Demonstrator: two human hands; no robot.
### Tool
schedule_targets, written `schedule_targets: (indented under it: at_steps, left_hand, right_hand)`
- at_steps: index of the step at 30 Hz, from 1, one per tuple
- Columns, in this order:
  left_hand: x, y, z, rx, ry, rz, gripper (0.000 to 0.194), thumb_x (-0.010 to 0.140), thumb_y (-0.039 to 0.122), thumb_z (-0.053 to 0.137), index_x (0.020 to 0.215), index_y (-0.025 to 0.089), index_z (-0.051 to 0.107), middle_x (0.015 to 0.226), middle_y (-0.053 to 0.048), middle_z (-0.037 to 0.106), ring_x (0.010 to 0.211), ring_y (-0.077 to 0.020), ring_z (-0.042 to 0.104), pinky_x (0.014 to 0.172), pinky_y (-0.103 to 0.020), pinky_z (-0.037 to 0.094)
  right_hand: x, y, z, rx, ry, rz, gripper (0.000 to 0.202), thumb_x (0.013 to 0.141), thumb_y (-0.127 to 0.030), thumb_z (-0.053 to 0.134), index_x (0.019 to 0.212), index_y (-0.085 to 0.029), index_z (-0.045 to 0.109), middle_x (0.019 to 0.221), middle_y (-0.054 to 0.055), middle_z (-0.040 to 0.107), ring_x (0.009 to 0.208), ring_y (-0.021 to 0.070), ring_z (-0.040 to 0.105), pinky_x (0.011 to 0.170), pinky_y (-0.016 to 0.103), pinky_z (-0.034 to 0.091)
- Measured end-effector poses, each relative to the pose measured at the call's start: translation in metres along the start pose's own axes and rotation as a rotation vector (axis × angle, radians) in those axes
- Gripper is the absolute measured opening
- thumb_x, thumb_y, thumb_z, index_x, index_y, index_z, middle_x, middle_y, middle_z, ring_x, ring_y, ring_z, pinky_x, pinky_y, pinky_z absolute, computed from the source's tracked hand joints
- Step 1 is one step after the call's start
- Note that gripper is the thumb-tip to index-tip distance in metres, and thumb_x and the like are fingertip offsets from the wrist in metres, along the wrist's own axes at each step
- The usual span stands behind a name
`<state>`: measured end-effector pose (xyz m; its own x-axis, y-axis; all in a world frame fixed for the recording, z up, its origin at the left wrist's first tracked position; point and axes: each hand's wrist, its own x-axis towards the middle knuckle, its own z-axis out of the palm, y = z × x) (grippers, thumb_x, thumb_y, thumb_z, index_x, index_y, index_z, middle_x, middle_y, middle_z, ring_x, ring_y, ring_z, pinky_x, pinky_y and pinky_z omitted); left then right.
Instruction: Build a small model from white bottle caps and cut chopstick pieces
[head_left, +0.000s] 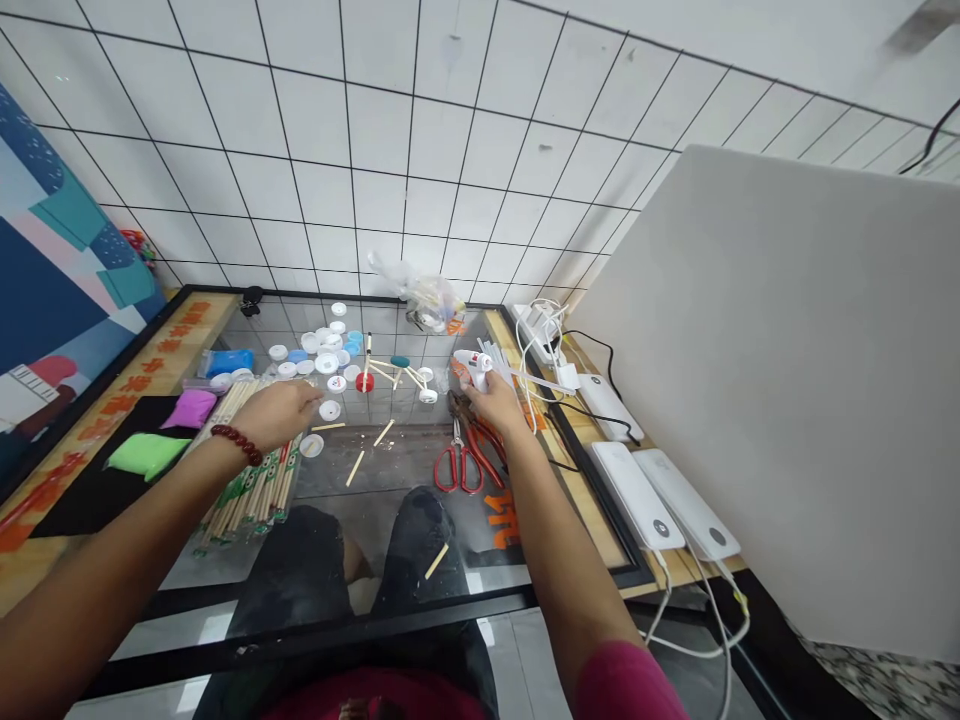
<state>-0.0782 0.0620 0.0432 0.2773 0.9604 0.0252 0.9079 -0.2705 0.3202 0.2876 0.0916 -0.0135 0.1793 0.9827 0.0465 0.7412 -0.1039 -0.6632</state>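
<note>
My right hand is closed around a white hot glue gun at the right of the glass tabletop. My left hand, with a beaded bracelet on its wrist, hovers over bundled wooden chopsticks. Its fingertips are pinched together beside a white bottle cap; whatever they may hold is too small to make out. Between the hands stands a small stick structure with a red cap, a dark green piece and white caps joined to it. Red-handled scissors and pliers lie below my right hand.
Many white and blue caps are spread at the back left. Pink clay and green clay rest at the left. Short stick pieces lie in front. White power banks and cables line the right edge; a plastic bag sits behind.
</note>
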Motion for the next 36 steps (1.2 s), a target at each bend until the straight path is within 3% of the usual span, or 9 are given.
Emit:
schedule_targets:
  at_steps: [5,7,11,15,18,20,30,33,36]
  left_hand:
    - [-0.038,-0.012,0.003,-0.094,-0.015,0.292,0.059,0.069,0.034,0.066,0.128,0.025,0.067,0.125,-0.011,0.067,0.121,-0.0340,0.058,0.102,-0.041,0.044]
    - [-0.043,-0.013,0.011,-0.043,-0.009,0.297,0.058,0.068,0.037,0.072,0.125,0.026,0.069,0.122,-0.012,0.068,0.119,-0.0365,0.058,0.101,-0.047,0.044]
    - [-0.043,-0.008,0.025,-0.051,0.013,0.241,0.029,0.080,0.036,0.062,0.101,0.024,0.078,0.104,-0.012,0.073,0.105,-0.0346,0.065,0.098,-0.051,0.046]
    - [-0.051,0.002,0.016,-0.571,0.091,0.017,0.040,0.075,0.046,0.073,0.107,0.023,0.077,0.111,-0.013,0.076,0.110,-0.0344,0.067,0.101,-0.048,0.049]
    - [-0.061,0.008,0.003,-1.035,-0.012,-0.111,0.046,0.073,0.049,0.078,0.113,0.025,0.077,0.110,-0.012,0.077,0.112,-0.0336,0.068,0.100,-0.046,0.052]
    - [-0.064,0.010,-0.002,-1.128,-0.061,-0.106,0.046,0.071,0.047,0.080,0.112,0.026,0.077,0.111,-0.013,0.077,0.115,-0.0337,0.067,0.102,-0.046,0.051]
    - [-0.044,0.000,0.025,-0.239,-0.062,0.204,0.042,0.079,0.054,0.064,0.106,0.025,0.078,0.114,-0.010,0.076,0.111,-0.0314,0.068,0.102,-0.046,0.049]
    - [-0.030,-0.008,0.012,-0.196,0.019,0.153,0.053,0.079,0.060,0.063,0.115,0.022,0.074,0.118,-0.010,0.075,0.109,-0.0304,0.067,0.096,-0.040,0.051]
    - [-0.003,-0.026,-0.014,-0.055,0.156,-0.080,0.048,0.090,0.050,0.050,0.114,0.015,0.072,0.109,-0.012,0.077,0.096,-0.0289,0.068,0.085,-0.038,0.052]
  right_hand:
    - [0.002,0.000,0.001,-0.007,0.011,-0.012,0.028,0.085,-0.036,0.065,0.104,-0.016,0.063,0.105,0.010,0.070,0.097,0.0250,0.065,0.089,0.036,0.049]
    - [0.002,-0.001,0.001,-0.016,0.007,-0.001,0.026,0.085,-0.037,0.064,0.103,-0.017,0.063,0.103,0.009,0.070,0.096,0.0245,0.065,0.088,0.035,0.049]
    - [0.001,-0.003,0.001,-0.061,-0.013,0.026,0.027,0.086,-0.039,0.063,0.101,-0.017,0.062,0.104,0.010,0.070,0.097,0.0256,0.065,0.087,0.035,0.049]
    - [0.002,-0.001,0.002,-0.078,-0.013,0.003,0.027,0.087,-0.039,0.063,0.101,-0.017,0.062,0.106,0.011,0.069,0.100,0.0263,0.065,0.088,0.036,0.048]
    - [0.003,0.000,0.003,-0.077,-0.008,0.006,0.026,0.087,-0.039,0.063,0.101,-0.017,0.062,0.106,0.011,0.069,0.101,0.0259,0.065,0.089,0.035,0.049]
    - [0.004,0.000,0.004,-0.079,-0.009,0.009,0.026,0.087,-0.038,0.064,0.101,-0.017,0.062,0.108,0.011,0.069,0.102,0.0260,0.064,0.090,0.035,0.048]
    - [0.004,0.003,0.005,-0.052,0.004,-0.009,0.029,0.086,-0.037,0.064,0.106,-0.017,0.063,0.110,0.011,0.069,0.104,0.0262,0.064,0.092,0.037,0.048]
    - [0.004,0.004,0.006,-0.041,0.004,-0.018,0.028,0.086,-0.036,0.064,0.106,-0.017,0.062,0.110,0.010,0.069,0.104,0.0254,0.064,0.092,0.036,0.048]
    - [0.004,0.005,0.007,-0.056,0.007,-0.022,0.027,0.086,-0.036,0.064,0.104,-0.016,0.062,0.109,0.010,0.069,0.103,0.0252,0.064,0.092,0.036,0.048]
